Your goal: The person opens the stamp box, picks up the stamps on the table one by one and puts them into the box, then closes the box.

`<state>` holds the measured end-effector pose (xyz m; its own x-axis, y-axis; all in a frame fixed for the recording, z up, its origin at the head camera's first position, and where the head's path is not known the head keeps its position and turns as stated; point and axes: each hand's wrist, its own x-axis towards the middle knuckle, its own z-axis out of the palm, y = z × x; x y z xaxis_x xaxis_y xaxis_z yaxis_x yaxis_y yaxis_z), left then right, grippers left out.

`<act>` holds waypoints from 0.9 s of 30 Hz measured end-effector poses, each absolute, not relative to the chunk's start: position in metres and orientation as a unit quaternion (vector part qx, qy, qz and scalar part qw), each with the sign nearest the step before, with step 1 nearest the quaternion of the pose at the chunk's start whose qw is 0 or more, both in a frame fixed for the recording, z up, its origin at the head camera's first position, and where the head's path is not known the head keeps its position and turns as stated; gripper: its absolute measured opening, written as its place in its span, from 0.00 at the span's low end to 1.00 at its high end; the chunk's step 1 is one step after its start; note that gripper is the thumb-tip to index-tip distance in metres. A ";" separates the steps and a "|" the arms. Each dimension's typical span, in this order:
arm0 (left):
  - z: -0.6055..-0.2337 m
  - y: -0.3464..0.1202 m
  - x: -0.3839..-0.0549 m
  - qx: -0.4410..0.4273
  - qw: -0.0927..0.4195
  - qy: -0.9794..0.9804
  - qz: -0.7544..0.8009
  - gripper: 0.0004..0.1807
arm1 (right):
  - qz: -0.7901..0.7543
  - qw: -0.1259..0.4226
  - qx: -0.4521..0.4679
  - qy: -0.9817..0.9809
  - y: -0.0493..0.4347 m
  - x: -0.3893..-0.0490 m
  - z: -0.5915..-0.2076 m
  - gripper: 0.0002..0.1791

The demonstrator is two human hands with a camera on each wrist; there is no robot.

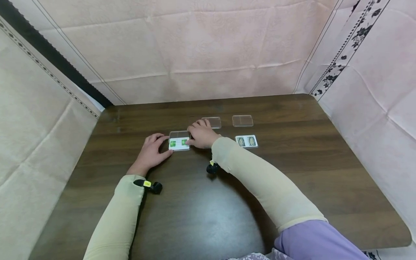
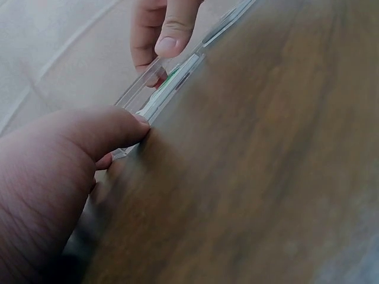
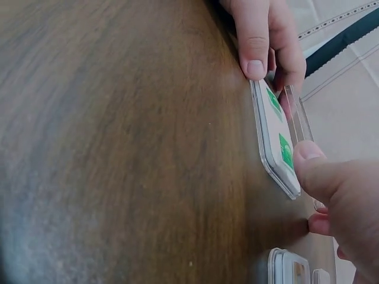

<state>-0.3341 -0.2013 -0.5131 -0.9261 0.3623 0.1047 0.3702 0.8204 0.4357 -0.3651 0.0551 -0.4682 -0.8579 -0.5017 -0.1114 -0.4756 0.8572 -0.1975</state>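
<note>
A flat clear case (image 1: 178, 148) lies on the table, holding white cards with two green squares (image 3: 285, 151). My left hand (image 1: 151, 153) holds the case at its left side, thumb on the near corner (image 3: 256, 70) and fingers towards the far side. A clear plastic lid (image 3: 299, 115) stands tilted over the far part of the case, apart from the cards along its raised edge. My right hand (image 1: 203, 135) grips the lid's right end, with the thumb (image 3: 309, 151) on the near side. Part of the lid is hidden behind fingers.
Right of my right hand lies a second case (image 1: 246, 141) with two oval pictures. Two clear lids, one (image 1: 212, 122) partly behind my right hand and another (image 1: 242, 120) farther right, lie near the back of the brown wooden table (image 1: 182, 216). Pale cloth (image 1: 208, 47) hangs behind.
</note>
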 end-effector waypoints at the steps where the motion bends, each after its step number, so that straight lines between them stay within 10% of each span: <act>1: -0.513 -0.201 -0.334 -0.192 0.009 -0.954 -0.230 0.36 | -0.082 0.080 -0.257 0.960 0.055 -0.365 -0.468 0.35; 27: -0.512 -0.202 -0.333 -0.202 0.014 -0.951 -0.232 0.36 | -0.067 0.057 -0.283 0.955 0.048 -0.351 -0.475 0.37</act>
